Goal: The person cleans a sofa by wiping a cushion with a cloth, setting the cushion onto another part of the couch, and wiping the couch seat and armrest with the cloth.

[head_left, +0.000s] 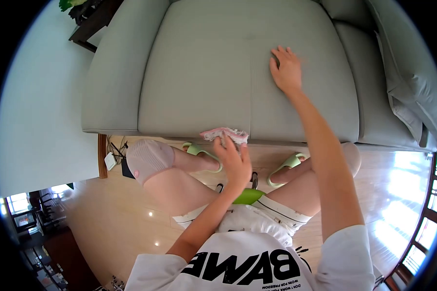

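My left hand (234,165) is closed on a pink-and-white cleaning cloth (225,134) with a shaggy edge. It holds the cloth at the front edge of a grey sofa seat (199,72), near the seam. My right hand (287,70) rests palm down on the same seat, farther back and to the right. Its fingers are stretched out, with nothing seen in them. Part of the cloth is hidden behind my left fingers.
Below me is a green seat (248,196). Grey cushions (412,87) lean at the right, and a sofa armrest (119,72) stands at the left. Cables and a white box (110,161) lie on the floor by the wall. Green slippers (285,167) are on my feet.
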Tool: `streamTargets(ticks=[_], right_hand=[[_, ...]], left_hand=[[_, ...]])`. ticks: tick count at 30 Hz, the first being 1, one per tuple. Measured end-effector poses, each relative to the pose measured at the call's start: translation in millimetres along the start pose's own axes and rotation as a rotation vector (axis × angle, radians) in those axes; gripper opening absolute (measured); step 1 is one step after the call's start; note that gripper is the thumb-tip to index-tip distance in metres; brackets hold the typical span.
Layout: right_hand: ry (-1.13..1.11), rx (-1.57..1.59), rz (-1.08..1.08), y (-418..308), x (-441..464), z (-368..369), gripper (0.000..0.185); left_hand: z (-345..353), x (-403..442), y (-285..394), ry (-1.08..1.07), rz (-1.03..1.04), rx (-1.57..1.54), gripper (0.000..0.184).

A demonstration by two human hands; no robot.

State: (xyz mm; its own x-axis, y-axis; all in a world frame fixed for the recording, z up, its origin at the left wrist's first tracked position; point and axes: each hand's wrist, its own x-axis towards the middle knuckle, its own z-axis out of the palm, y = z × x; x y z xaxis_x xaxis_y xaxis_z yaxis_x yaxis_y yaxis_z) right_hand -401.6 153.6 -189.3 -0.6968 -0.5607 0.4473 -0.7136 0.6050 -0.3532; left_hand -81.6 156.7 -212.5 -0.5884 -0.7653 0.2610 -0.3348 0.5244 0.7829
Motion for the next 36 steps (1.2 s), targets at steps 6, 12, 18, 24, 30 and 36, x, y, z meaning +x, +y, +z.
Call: streamTargets(ticks=[6,12,18,24,30,36], right_hand=[[-0.112,0.016,-0.063,84.0,-61.8,-82.9,0.041],[0.045,-0.083,0.074,91.4,-82.9,-87.9,0.040],[0.102,-0.056,0.069,90.4,-81.7,-92.6,0.039],[0.107,0.021,0.070,94.3,-84.4,-91.0,0.038],[0.143,0.003,0.080,92.7,-84.6,-88.7,0.036],[0.180,-0.012,0.080,91.9,-85.5,-88.2,0.035]], left_hand=[[-55.5,106.4,-79.1,0.313,0.110,0.427,0.053],[-50.8,247.5,-88.7,0.090,0.217,0.750,0.054],[34.4,162.1,22.6,-0.233,0.562,0.520,0.063],[27.7,111.9,26.7,-0.522,0.796,0.384,0.066],[-52.0,238.4,-68.6,-0.160,0.356,0.815,0.063],[27.3,315.6,-55.5,-0.061,0.177,0.843,0.072]])
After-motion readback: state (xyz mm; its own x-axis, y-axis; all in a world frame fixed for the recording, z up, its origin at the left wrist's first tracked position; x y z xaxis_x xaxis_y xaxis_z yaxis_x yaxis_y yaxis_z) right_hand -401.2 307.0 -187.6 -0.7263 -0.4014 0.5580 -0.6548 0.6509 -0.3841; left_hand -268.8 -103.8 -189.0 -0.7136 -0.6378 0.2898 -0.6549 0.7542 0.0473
